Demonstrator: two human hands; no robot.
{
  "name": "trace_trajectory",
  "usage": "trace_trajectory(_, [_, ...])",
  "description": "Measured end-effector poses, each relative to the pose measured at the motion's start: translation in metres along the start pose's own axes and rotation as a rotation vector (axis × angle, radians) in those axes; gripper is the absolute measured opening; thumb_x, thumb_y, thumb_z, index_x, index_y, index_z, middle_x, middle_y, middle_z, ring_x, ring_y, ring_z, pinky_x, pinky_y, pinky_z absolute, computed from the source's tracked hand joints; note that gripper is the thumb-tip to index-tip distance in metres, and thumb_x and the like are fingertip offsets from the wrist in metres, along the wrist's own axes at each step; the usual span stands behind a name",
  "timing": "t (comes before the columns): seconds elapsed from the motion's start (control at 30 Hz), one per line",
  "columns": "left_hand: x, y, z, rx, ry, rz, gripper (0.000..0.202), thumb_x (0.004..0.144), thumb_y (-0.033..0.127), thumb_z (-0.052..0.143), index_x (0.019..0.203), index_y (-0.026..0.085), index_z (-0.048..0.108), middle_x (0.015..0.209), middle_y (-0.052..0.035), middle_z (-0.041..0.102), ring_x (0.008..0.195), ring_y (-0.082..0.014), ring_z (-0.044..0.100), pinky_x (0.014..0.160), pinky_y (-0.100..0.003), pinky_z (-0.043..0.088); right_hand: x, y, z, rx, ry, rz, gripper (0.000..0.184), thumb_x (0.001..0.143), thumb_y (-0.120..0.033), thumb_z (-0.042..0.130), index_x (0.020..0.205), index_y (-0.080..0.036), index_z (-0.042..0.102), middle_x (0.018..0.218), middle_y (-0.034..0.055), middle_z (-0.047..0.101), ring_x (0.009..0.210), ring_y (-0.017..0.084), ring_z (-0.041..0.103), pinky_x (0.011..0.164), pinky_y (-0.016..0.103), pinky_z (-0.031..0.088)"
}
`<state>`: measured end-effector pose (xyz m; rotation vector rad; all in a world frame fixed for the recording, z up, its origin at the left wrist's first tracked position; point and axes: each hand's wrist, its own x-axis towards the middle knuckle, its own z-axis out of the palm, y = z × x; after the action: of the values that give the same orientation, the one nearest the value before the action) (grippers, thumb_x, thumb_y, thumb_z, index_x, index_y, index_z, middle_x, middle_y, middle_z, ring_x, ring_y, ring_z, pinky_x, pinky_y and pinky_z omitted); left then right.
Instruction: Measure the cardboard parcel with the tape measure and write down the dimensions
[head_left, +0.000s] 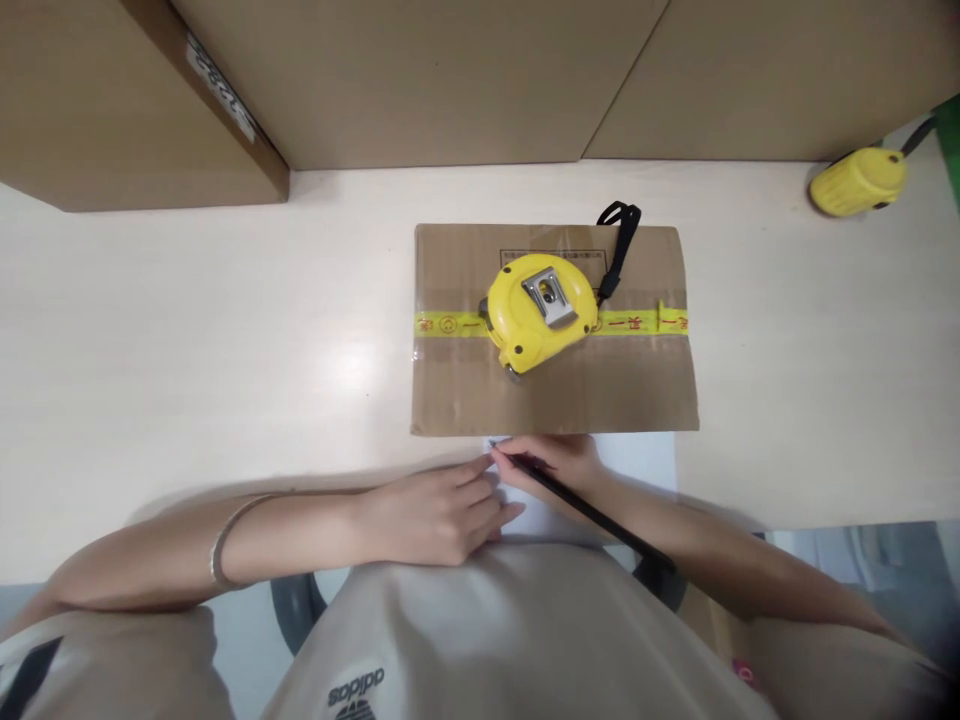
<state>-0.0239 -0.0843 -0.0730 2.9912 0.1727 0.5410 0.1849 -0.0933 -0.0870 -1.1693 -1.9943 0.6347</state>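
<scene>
My right hand [559, 462] grips a long black pen [592, 512], its tip near the upper left of a white sheet of paper [637, 458]. Flat across the sheet's left part lies my left hand [442, 512], fingers stretched out and index fingertip close to the pen tip. Just beyond both hands is a brown cardboard box [457, 400] with yellow printed tape. A yellow tape measure [517, 310] with a metal clip and black wrist strap rests on top of the box; neither hand touches it. My forearm and fingers cover parts of the paper.
Large cardboard boxes [435, 90] line the back of the pale table [187, 350], and another box [75, 100] juts forward at the left. A second yellow tape measure [859, 183] sits at the far right. The table's front edge runs beneath my forearms.
</scene>
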Motion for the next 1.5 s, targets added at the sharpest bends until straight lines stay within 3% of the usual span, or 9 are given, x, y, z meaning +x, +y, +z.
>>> trace_trajectory(0.73, [0.0006, -0.0034, -0.0023, -0.006, -0.029, 0.031, 0.029, 0.094, 0.01, 0.059, 0.122, 0.003, 0.066, 0.074, -0.0058, 0.073, 0.072, -0.0173, 0.07, 0.102, -0.04, 0.055, 0.0092, -0.0093, -0.0074, -0.096, -0.083, 0.036, 0.016, 0.085, -0.011, 0.061, 0.072, -0.021, 0.061, 0.059, -0.0053, 0.066, 0.053, 0.008, 0.057, 0.06, 0.019, 0.047])
trace_trajectory(1.03, [0.0002, -0.0035, -0.0022, 0.038, -0.053, 0.033, 0.03, 0.096, 0.01, 0.054, 0.124, 0.008, 0.066, 0.073, -0.0026, 0.073, 0.071, -0.0156, 0.07, 0.102, -0.037, 0.057, 0.0063, -0.0068, -0.0027, -0.095, -0.029, 0.017, 0.016, 0.085, -0.012, 0.061, 0.072, -0.02, 0.061, 0.059, -0.0056, 0.066, 0.052, 0.007, 0.056, 0.06, 0.018, 0.047])
trace_trajectory(1.5, [-0.0004, -0.0026, -0.0018, -0.006, -0.035, 0.024, 0.03, 0.095, 0.01, 0.059, 0.123, 0.004, 0.066, 0.071, -0.0042, 0.071, 0.07, -0.0166, 0.069, 0.103, -0.04, 0.054, 0.0061, -0.0072, -0.0034, -0.102, -0.024, 0.019, 0.016, 0.084, -0.012, 0.062, 0.071, -0.022, 0.06, 0.059, -0.0054, 0.068, 0.051, 0.008, 0.058, 0.059, 0.02, 0.049])
